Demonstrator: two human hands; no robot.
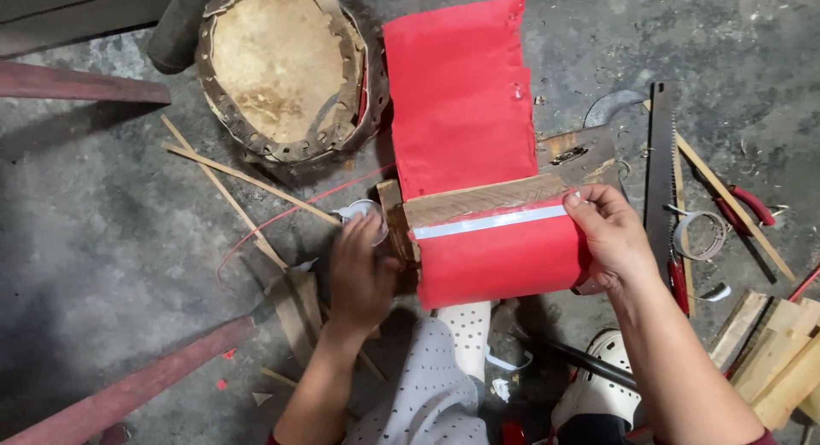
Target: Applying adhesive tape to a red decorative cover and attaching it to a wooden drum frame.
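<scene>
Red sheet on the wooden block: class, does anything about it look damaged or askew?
Yes. The red sheet is rippled rather than flat, and its right edge shows small tears. The clear tape strip runs slightly tilted, pressed by the right hand; the left hand holds the tape roll.

I see a grey concrete floor [102, 223], stained and strewn with wood shavings. Beyond my left hand [363, 270] lies a round hide-covered drum frame [286, 69], with thin wooden slats [231, 176] and a red cord [273, 219] on the floor between. Just outside my right hand [611, 236] lie a handsaw [660, 167], a coil of white strip [699, 234] and red-handled pliers [745, 207]. Nearer me on that side rest stacked wooden blocks [777, 355]. Well out from my left hand, a red-painted beam [128, 394] lies on the floor.
</scene>
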